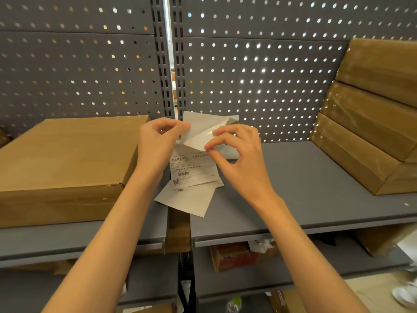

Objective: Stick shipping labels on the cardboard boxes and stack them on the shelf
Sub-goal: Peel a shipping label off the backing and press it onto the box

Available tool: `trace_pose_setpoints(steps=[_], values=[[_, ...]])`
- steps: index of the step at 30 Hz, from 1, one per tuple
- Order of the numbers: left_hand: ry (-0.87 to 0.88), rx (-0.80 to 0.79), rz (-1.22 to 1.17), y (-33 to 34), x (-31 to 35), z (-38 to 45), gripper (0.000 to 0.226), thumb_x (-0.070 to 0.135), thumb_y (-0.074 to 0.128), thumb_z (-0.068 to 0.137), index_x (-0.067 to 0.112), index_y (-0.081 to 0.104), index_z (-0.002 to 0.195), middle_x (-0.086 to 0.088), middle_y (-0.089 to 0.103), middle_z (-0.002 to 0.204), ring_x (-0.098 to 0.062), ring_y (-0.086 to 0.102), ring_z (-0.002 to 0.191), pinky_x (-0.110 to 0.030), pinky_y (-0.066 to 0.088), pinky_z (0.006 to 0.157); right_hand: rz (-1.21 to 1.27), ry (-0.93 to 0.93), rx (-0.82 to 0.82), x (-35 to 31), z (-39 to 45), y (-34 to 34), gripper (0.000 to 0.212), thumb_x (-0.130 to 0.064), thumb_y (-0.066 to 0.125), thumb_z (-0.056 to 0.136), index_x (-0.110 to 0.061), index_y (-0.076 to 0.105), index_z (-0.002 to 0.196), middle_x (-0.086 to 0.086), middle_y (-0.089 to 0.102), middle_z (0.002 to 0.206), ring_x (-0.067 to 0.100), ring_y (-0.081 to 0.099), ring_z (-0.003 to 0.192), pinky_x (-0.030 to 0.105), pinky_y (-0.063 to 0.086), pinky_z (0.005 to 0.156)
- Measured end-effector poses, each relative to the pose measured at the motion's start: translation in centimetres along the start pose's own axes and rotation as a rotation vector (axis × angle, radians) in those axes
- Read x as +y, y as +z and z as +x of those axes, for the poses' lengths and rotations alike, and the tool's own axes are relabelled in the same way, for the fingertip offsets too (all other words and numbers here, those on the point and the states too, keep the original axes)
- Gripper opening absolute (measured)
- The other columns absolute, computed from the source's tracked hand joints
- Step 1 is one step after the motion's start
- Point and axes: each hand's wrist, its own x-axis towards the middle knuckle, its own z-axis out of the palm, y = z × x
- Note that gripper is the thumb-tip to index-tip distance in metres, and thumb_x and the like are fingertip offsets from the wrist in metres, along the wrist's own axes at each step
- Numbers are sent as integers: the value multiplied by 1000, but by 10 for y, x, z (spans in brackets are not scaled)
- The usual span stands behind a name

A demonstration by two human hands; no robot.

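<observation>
Shipping label (204,132) sits pinched between both hands above the gap where two grey shelf boards meet, its sheet partly peeled so that one corner curls back near the top right. On the right hand (239,154), thumb and forefinger press together on the lower right edge of the sheet, the other fingers loosely curled below. On the left hand (158,141), thumb and forefinger pinch the sheet's left edge, the remaining fingers folded in toward the palm. Both bare forearms reach up from the bottom of the view. Just beneath the hands, a small pile of printed labels (194,170) with barcodes and QR codes lies on the shelf (304,188), resting on a blank backing sheet (189,202) that overhangs the gap between the boards. To the left, a flat cardboard box (67,154) lies on the neighbouring shelf board, close beside the left wrist. At the far right, a stack of cardboard boxes (370,123), wrapped in clear film, leans against the grey pegboard (259,71) that backs the shelving. Lower shelves below hold more cartons, partly hidden; their contents cannot be made out.
</observation>
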Motion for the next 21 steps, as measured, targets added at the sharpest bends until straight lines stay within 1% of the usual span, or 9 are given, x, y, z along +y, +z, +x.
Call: trace_pose_setpoints(steps=[3, 4, 7, 10, 12, 15, 18, 21], values=[[-29, 34, -11, 1, -1, 5, 4, 17, 67, 83, 15, 68, 80, 3, 65, 77, -4, 57, 67, -12, 44, 57, 7, 3, -1, 0, -2, -3, 4, -25, 66, 82, -26, 70, 83, -13, 58, 103, 11, 40, 107, 22, 30, 96], [-48, 41, -16, 2, -2, 6, 5, 18, 67, 83, 14, 68, 80, 2, 65, 77, -4, 56, 66, -13, 44, 58, 9, 1, -2, 0, -2, -4, 5, -27, 65, 83, -26, 69, 84, -14, 58, 103, 12, 40, 107, 23, 31, 96], [-112, 64, -21, 3, -8, 10, 6, 21, 67, 83, 15, 68, 82, -3, 66, 83, -14, 56, 72, -26, 46, 66, 4, 3, 1, 0, -4, -5, 7, -28, 61, 84, -25, 67, 85, -13, 60, 101, 13, 42, 107, 28, 33, 96], [-144, 88, -12, 2, -14, 14, 5, 21, 67, 84, 18, 68, 80, -4, 67, 85, -18, 57, 75, -30, 47, 69, -1, 28, 20, 0, -6, -6, 5, -22, 59, 86, -24, 64, 88, -15, 58, 97, 15, 44, 105, 34, 35, 95], [-147, 108, 8, 1, -17, 15, 6, 20, 65, 85, 17, 67, 80, -4, 67, 87, -20, 60, 80, -31, 49, 72, 10, 44, 32, 0, -7, -8, 6, -19, 57, 87, -22, 62, 90, -16, 56, 94, 14, 44, 103, 35, 37, 93], [-148, 126, 37, -1, -22, 17, 10, 20, 62, 88, 12, 67, 90, -8, 67, 95, -26, 63, 91, -35, 51, 80, 28, 55, 41, 0, -7, -10, 6, -17, 56, 87, -20, 60, 91, -18, 54, 89, 12, 44, 101, 35, 39, 91], [-155, 143, 65, 0, -26, 18, 14, 20, 61, 89, 9, 67, 96, -9, 67, 99, -27, 63, 95, -34, 51, 81, 44, 56, 38, -1, -8, -10, 6, -17, 55, 87, -22, 58, 90, -24, 52, 89, 11, 43, 100, 35, 40, 89], [-162, 149, 77, 0, -29, 18, 16, 20, 60, 90, 8, 67, 98, -8, 66, 100, -23, 61, 93, -29, 50, 76, 76, 73, 50, -2, -8, -11, 9, -18, 54, 87, -27, 54, 88, -24, 52, 87, 9, 43, 98, 36, 41, 88]])
